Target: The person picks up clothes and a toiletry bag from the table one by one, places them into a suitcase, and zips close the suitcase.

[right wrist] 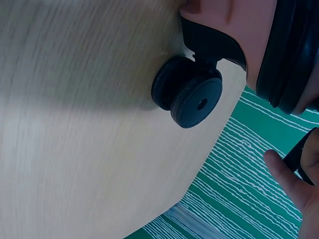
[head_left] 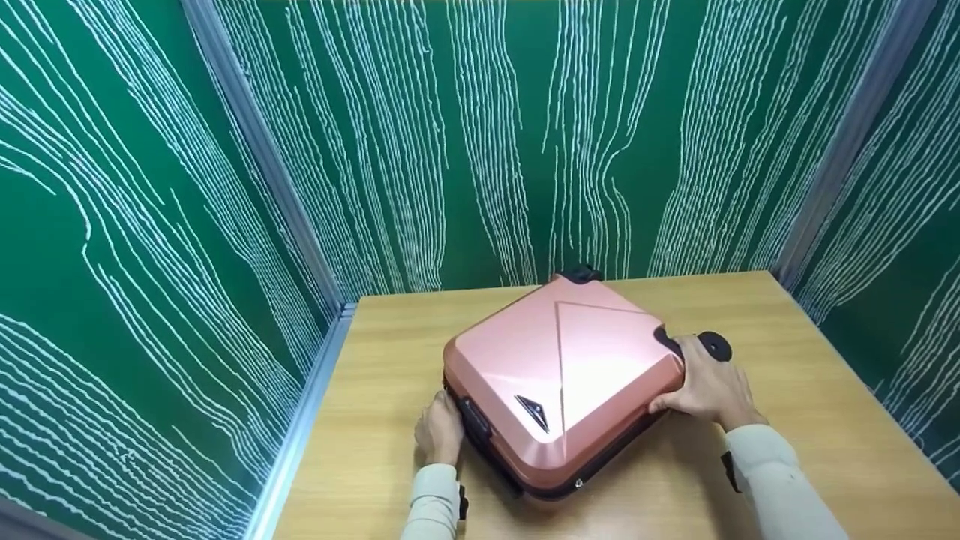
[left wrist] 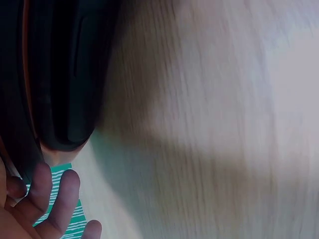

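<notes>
A pink hard-shell suitcase (head_left: 525,352) lies at an angle on the wooden table, its black side handle (head_left: 474,418) toward the left. My right hand (head_left: 709,386) grips its right corner, thumb along the edge, fingers over the black corner guard beside a black wheel (head_left: 715,346). In the right wrist view, that double wheel (right wrist: 192,94) hangs close over the table. My left hand (head_left: 441,427) is against the left side, next to the handle. Its fingers (left wrist: 65,199) are spread and loosely bent at the suitcase's edge in the left wrist view.
Wood-grain table (head_left: 787,450) surrounds the suitcase. Green panels with white wavy lines (head_left: 487,150) rise along the back and both sides, joined by grey metal posts (head_left: 262,150). Another black corner piece (head_left: 580,273) is at the suitcase's far corner, near the table's back edge.
</notes>
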A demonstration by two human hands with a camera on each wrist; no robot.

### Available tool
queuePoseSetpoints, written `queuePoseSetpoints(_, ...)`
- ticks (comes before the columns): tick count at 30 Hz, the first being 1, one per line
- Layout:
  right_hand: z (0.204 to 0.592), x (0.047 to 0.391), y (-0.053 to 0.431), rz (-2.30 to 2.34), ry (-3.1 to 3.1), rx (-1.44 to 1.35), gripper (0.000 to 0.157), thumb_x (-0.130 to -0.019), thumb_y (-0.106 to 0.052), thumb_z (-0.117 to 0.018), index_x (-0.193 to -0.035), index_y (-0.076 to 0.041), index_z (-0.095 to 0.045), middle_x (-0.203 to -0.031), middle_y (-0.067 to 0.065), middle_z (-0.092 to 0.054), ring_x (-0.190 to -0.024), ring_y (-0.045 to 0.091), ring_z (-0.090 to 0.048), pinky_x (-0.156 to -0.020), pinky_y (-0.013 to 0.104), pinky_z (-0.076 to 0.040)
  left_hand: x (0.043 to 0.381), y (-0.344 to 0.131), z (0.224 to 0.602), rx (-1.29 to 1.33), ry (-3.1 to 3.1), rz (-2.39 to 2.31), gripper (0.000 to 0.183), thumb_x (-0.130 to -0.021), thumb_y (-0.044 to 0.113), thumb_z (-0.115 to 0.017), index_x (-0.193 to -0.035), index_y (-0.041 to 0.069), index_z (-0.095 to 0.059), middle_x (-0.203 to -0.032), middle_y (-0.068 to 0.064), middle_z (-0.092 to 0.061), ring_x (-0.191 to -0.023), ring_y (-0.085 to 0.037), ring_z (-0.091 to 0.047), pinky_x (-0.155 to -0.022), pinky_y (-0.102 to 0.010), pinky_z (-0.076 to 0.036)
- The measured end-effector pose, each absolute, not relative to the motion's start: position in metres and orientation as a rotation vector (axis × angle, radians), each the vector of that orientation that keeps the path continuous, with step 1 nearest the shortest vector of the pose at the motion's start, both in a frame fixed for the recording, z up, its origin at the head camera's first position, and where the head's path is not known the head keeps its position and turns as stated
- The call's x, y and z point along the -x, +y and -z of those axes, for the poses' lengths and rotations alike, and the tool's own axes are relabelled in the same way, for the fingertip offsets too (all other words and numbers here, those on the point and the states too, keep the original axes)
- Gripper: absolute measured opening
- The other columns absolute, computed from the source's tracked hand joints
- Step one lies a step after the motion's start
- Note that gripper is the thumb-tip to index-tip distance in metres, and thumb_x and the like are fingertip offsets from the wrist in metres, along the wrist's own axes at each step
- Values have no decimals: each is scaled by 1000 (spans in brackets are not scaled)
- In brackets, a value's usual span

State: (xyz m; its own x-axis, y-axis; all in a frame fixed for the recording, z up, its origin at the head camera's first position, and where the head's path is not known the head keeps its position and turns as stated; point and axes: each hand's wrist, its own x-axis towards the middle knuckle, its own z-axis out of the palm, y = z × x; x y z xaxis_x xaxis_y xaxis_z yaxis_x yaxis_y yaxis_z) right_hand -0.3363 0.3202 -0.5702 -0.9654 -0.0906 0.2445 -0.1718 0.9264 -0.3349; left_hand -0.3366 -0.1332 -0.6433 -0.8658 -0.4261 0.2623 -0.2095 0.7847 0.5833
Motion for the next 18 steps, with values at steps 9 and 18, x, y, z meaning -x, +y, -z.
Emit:
queuePoseSetpoints(9,573,331,315,-572,-2863,-148,142,-45,-96,-70,-151,-7,-37,-146,21,-50,-86,38,-61,-64,54,-51,338,-135,645,-512,-2627,842,27,-105,30,-50,-92,15,-69,-89,-18,-77,-81,-46,-72,-64,-58,-51)
queuePoseSetpoints(18,576,330,314,-547,-2843,-139,140,-46,-97,-68,-149,-7,-38,-143,20,-50,-80,34,-60,-57,45,-47,339,-134,647,-524,-2623,830,26,-104,29,-51,-88,15,-66,-85,-17,-76,-77,-45,-72,-59,-57,-50)
